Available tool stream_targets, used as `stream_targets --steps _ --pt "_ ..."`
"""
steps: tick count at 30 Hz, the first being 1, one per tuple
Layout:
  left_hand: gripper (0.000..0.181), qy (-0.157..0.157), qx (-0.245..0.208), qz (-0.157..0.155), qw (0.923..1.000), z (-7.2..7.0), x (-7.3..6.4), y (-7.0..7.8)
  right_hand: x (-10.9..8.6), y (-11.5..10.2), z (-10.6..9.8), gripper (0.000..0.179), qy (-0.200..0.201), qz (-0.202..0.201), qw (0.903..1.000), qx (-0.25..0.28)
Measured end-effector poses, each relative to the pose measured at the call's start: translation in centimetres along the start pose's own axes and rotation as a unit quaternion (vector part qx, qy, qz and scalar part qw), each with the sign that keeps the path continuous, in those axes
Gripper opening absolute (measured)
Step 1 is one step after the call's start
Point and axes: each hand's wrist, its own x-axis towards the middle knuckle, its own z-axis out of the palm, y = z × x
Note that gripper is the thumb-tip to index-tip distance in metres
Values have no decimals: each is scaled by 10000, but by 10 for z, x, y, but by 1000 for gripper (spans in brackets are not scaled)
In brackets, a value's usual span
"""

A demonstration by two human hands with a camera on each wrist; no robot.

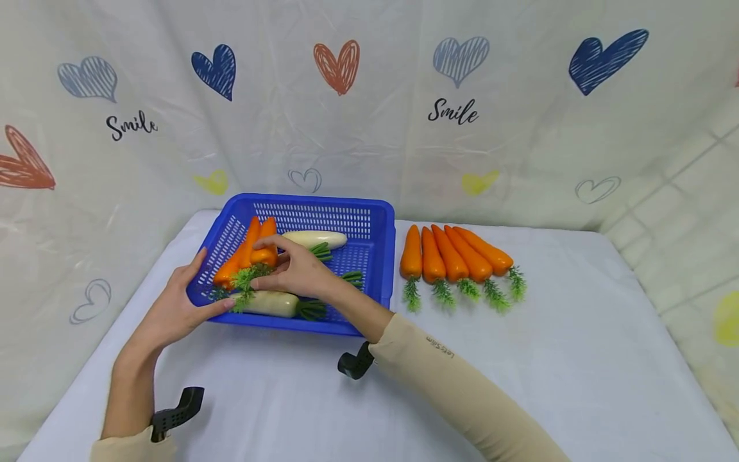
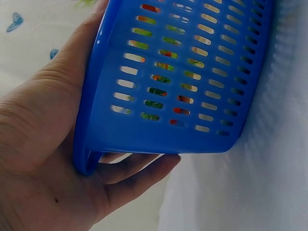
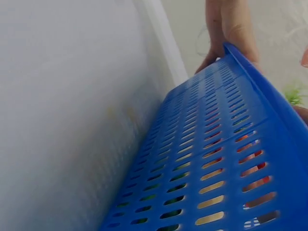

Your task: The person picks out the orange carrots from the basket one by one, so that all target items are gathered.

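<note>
A blue perforated basket [image 1: 382, 256] holds orange carrots and white radishes. My left hand [image 1: 173, 308] grips its near-left corner; in the left wrist view the fingers wrap beneath the rim. Inside the basket, my right hand [image 1: 303, 269] pinches a carrot [image 1: 264, 256] near its leafy end, with the thumb by the green leaves [image 1: 245, 280]. Beside it lies another carrot [image 1: 238, 262]. One white radish [image 1: 320, 239] lies along the back, and another radish [image 1: 271, 303] lies near the front wall. More green stems [image 1: 353, 278] show behind the right wrist; their root is hidden.
Several carrots [image 1: 453, 256] lie in a row on the white-covered table [image 1: 519, 372], right of the basket, leaves toward me. A pale curtain [image 1: 392, 128] printed with hearts hangs behind the table. Black wrist mounts [image 1: 179, 410] stick out from both forearms.
</note>
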Motion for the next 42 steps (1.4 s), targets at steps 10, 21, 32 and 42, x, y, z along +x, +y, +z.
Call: stream_targets --steps 10,21,32,42 --pt "115 -43 -6 -33 10000 0 3 4 -5 -5 -12 53 487 -38 9988 95" --pt "113 -33 2 -39 10000 -3 1 4 -15 -8 -22 51 661 -217 9944 796" --pt "114 -49 78 -75 9999 -2 4 5 -25 -1 -45 54 842 -313 9944 553" --pt "113 -28 54 -67 10000 -1 5 4 -38 5 -67 48 1091 -392 9929 255"
